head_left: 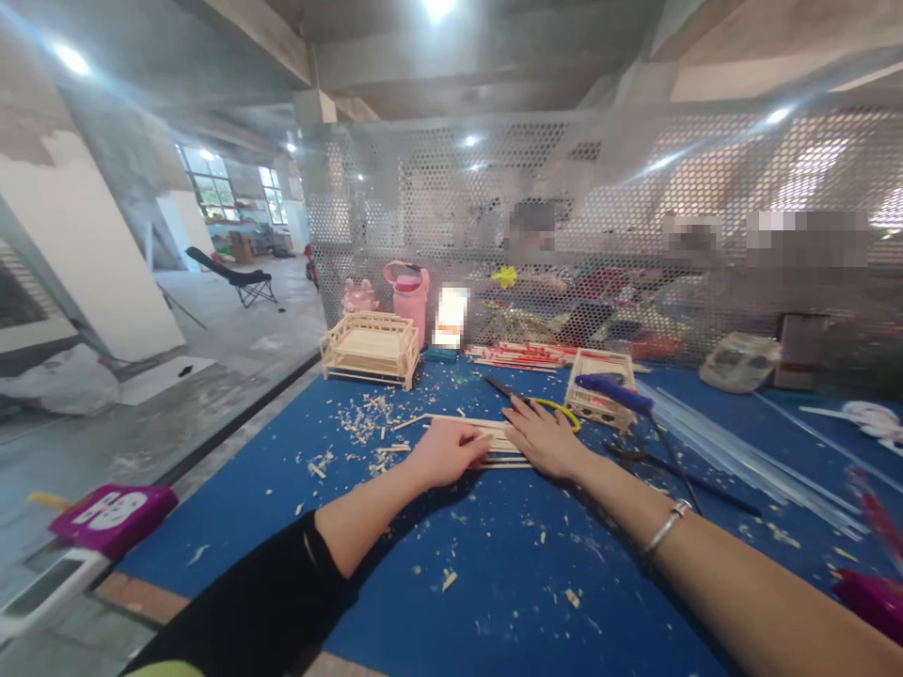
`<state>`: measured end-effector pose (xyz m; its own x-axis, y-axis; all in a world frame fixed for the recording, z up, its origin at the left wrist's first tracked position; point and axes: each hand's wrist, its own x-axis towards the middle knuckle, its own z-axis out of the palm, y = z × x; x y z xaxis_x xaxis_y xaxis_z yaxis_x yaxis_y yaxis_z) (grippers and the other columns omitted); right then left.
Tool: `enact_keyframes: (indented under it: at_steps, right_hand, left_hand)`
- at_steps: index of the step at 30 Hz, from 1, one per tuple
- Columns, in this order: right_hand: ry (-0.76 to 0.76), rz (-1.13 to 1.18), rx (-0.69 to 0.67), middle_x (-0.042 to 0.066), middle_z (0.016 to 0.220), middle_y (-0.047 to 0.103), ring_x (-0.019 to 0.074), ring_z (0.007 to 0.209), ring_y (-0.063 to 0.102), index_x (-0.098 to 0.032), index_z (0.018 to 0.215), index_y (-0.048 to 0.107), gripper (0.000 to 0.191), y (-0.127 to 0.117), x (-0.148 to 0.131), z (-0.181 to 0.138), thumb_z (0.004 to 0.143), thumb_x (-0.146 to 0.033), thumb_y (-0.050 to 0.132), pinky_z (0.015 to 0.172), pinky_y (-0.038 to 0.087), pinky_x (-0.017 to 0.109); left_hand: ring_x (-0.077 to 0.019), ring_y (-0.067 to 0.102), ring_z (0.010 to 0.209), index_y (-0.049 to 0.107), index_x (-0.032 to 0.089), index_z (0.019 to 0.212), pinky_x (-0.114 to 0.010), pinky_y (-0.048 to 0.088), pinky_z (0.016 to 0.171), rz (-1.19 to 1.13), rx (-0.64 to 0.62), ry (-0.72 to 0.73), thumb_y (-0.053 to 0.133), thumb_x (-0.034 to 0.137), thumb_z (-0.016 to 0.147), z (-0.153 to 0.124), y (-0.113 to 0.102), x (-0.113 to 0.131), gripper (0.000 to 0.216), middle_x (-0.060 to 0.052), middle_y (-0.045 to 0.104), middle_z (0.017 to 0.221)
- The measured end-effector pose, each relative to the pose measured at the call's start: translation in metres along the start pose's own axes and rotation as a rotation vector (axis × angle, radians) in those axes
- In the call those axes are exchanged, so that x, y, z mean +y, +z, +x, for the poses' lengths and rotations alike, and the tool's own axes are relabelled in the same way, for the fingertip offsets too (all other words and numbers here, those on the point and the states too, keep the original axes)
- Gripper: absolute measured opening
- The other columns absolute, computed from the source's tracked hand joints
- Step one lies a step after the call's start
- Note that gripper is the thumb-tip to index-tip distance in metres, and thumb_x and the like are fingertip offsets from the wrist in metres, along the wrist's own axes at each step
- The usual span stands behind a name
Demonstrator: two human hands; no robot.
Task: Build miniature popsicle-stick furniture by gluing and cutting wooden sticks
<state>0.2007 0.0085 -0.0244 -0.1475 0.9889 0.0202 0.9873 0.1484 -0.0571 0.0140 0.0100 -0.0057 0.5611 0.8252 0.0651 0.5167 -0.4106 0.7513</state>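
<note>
Several thin wooden sticks (504,461) lie side by side on the blue tabletop in front of me. My left hand (446,451) is closed over their left part, thumb and forefinger pinched on what looks like a wooden stick. Across the right part of the sticks lies my right hand (546,438), its fingers stretched out flat. Scissors (504,387) with yellow handles rest just beyond the right hand, partly hidden by its fingers. Close by on the right, a blue glue gun (615,391) sits on a small wooden stick frame (599,365).
A wooden-stick model bed (371,346) stands back left, near a pink tumbler (410,306). Red-tipped sticks (522,355) lie along the back. Clear glue sticks (748,451) and dark pliers (635,455) lie right. Wood scraps (367,418) litter the table. People sit behind a perforated screen (416,188).
</note>
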Motion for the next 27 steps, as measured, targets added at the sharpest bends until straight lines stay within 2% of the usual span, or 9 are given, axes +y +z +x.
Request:
enact_keyframes:
  at_steps: [3, 6, 8, 11, 15, 18, 22, 24, 27]
  right_hand:
    - [0.032, 0.018, 0.036, 0.008, 0.146, 0.023, 0.0305, 0.130, 0.024, -0.021, 0.135, 0.034, 0.050, 0.001, 0.000, 0.003, 0.089, -0.038, 0.022, 0.099, 0.022, 0.057]
    - [0.016, -0.011, 0.163, 0.011, 0.141, 0.034, 0.0274, 0.127, 0.031, -0.020, 0.132, 0.037, 0.047, -0.002, 0.004, -0.007, 0.089, -0.037, 0.026, 0.098, 0.025, 0.053]
    - [0.021, -0.066, 0.236, 0.012, 0.129, 0.048, 0.0239, 0.118, 0.041, -0.018, 0.123, 0.047, 0.041, -0.007, 0.011, -0.014, 0.089, -0.033, 0.029, 0.095, 0.032, 0.042]
    - [0.127, -0.156, 0.246, 0.015, 0.104, 0.061, 0.0223, 0.098, 0.054, -0.013, 0.103, 0.059, 0.032, -0.016, 0.028, -0.021, 0.086, -0.019, 0.032, 0.081, 0.040, 0.032]
    - [0.194, -0.213, 0.238, 0.017, 0.099, 0.061, 0.0257, 0.095, 0.055, -0.010, 0.100, 0.061, 0.031, -0.023, 0.046, -0.024, 0.081, -0.009, 0.036, 0.078, 0.040, 0.033]
    - [0.222, -0.242, 0.243, 0.019, 0.108, 0.057, 0.0275, 0.103, 0.050, -0.011, 0.110, 0.056, 0.035, -0.023, 0.051, -0.028, 0.082, -0.010, 0.034, 0.080, 0.039, 0.036]
    - [0.273, -0.232, 0.196, 0.014, 0.111, 0.055, 0.0274, 0.108, 0.046, -0.019, 0.111, 0.057, 0.035, -0.021, 0.054, -0.034, 0.085, -0.016, 0.034, 0.078, 0.041, 0.037]
    - [0.247, -0.230, 0.172, 0.013, 0.110, 0.055, 0.0264, 0.108, 0.045, -0.020, 0.105, 0.060, 0.034, -0.019, 0.058, -0.036, 0.086, -0.017, 0.033, 0.080, 0.041, 0.036]
    - [0.190, -0.227, 0.164, 0.012, 0.109, 0.055, 0.0254, 0.109, 0.044, -0.019, 0.100, 0.062, 0.032, -0.017, 0.071, -0.040, 0.086, -0.017, 0.033, 0.082, 0.039, 0.035]
  left_hand:
    - [-0.0120, 0.049, 0.055, 0.066, 0.014, 0.071, -0.022, 0.036, 0.054, 0.074, 0.125, -0.010, 0.041, 0.044, 0.080, -0.004, -0.009, -0.002, 0.040, 0.001, 0.060, 0.058]
    - [-0.0136, 0.053, 0.063, 0.068, 0.016, 0.080, -0.022, 0.038, 0.059, 0.094, 0.163, 0.035, 0.042, 0.044, 0.081, -0.009, -0.017, -0.001, 0.038, 0.001, 0.064, 0.069]
    - [-0.0148, 0.056, 0.070, 0.069, 0.017, 0.081, -0.022, 0.039, 0.064, 0.139, 0.171, 0.074, 0.042, 0.042, 0.082, -0.012, -0.020, 0.000, 0.036, 0.000, 0.066, 0.077]
    - [-0.0167, 0.057, 0.077, 0.068, 0.017, 0.075, -0.025, 0.040, 0.072, 0.288, 0.206, 0.132, 0.042, 0.037, 0.083, -0.013, -0.014, 0.001, 0.033, -0.003, 0.067, 0.081]
    - [-0.0183, 0.054, 0.096, 0.068, 0.018, 0.082, -0.030, 0.037, 0.089, 0.403, 0.177, 0.269, 0.044, 0.032, 0.084, 0.004, 0.003, 0.003, 0.028, -0.006, 0.066, 0.099]
    - [-0.0199, 0.052, 0.103, 0.067, 0.016, 0.082, -0.033, 0.033, 0.094, 0.501, 0.109, 0.258, 0.043, 0.028, 0.084, 0.030, 0.014, 0.005, 0.026, -0.009, 0.064, 0.104]
    - [-0.0225, 0.057, 0.091, 0.065, 0.015, 0.076, -0.036, 0.038, 0.085, 0.559, 0.051, 0.159, 0.044, 0.028, 0.083, 0.054, 0.022, 0.006, 0.026, -0.010, 0.067, 0.090]
    - [-0.0211, 0.059, 0.082, 0.064, 0.016, 0.073, -0.031, 0.040, 0.077, 0.531, 0.032, 0.197, 0.044, 0.029, 0.083, 0.055, 0.023, 0.004, 0.026, -0.009, 0.067, 0.081]
    - [-0.0185, 0.058, 0.082, 0.064, 0.017, 0.072, -0.026, 0.039, 0.074, 0.455, 0.018, 0.289, 0.045, 0.028, 0.083, 0.045, 0.023, 0.000, 0.025, -0.007, 0.067, 0.082]
